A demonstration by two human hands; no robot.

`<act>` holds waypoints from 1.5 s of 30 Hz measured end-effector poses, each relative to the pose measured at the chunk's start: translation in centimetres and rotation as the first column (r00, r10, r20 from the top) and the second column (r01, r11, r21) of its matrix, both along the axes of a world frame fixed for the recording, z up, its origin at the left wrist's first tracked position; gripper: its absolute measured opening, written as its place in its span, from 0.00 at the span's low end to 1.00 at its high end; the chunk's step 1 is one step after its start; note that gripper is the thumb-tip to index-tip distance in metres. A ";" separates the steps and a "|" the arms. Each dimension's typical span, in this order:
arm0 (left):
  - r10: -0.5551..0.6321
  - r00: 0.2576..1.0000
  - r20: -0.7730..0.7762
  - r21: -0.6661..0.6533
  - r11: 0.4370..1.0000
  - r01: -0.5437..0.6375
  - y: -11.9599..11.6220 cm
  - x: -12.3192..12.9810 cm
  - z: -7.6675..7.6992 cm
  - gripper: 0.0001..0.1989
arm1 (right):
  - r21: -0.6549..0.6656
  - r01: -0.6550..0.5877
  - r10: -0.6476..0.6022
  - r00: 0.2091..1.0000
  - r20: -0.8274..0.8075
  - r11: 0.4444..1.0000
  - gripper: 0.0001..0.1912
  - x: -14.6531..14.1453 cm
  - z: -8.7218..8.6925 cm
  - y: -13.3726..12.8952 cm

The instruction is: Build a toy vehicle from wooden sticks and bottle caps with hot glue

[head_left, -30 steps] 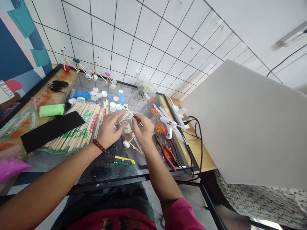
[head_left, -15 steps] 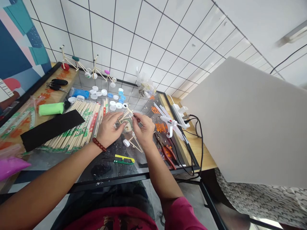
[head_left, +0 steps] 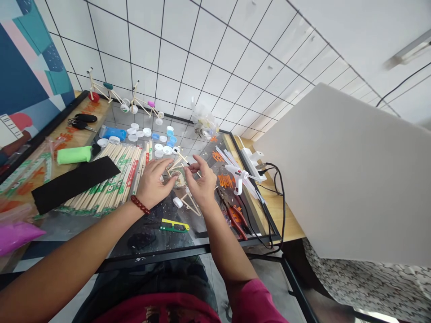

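In front of me, my left hand (head_left: 155,181), with a brown bead bracelet at the wrist, curls its thumb and fingers around a small frame of wooden sticks (head_left: 175,168). My right hand (head_left: 202,183) pinches a short stick with dark tips (head_left: 182,156) that lies slantwise at the frame's upper side. Whether stick and frame are joined I cannot tell. Below the hands, a second stick frame with white bottle-cap wheels (head_left: 178,202) rests on the glass tabletop. A yellow and green utility knife (head_left: 174,225) lies nearer to me.
Wrapped chopsticks (head_left: 114,179) and a black sheet (head_left: 76,184) lie at left. Bottle caps (head_left: 167,150) are scattered behind the hands, with finished stick tricycles (head_left: 134,101) farther back. On the right are a white glue gun (head_left: 239,176), red-handled pliers (head_left: 237,220) and black cables (head_left: 283,211).
The right hand's index finger has lifted away from its thumb, showing more of the dark-tipped stick. My left hand stays nearly in place around the frame. The view has shifted slightly.
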State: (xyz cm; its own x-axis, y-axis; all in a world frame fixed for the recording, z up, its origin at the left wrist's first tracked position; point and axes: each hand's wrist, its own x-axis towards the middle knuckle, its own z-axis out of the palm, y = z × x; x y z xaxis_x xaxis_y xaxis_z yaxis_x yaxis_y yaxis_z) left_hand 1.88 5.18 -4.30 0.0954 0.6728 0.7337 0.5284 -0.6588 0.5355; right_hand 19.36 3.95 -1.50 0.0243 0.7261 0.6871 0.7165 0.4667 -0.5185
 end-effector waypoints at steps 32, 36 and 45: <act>0.174 0.890 0.421 -0.340 0.940 -0.023 -1.6 -4.0 4.5 0.20 | 0.041 -0.070 0.071 0.997 -0.034 0.997 0.04 -1.2 0.2 -7.8; 0.097 0.984 0.152 -0.375 0.926 -0.033 -1.3 -2.8 3.4 0.37 | -0.015 -0.045 0.043 0.992 -0.115 0.999 0.15 0.0 0.9 -3.2; 0.005 0.996 0.090 -0.408 0.912 0.033 0.2 -1.8 1.4 0.44 | 0.002 -0.048 0.048 0.992 -0.113 0.999 0.21 -0.1 -0.7 -0.1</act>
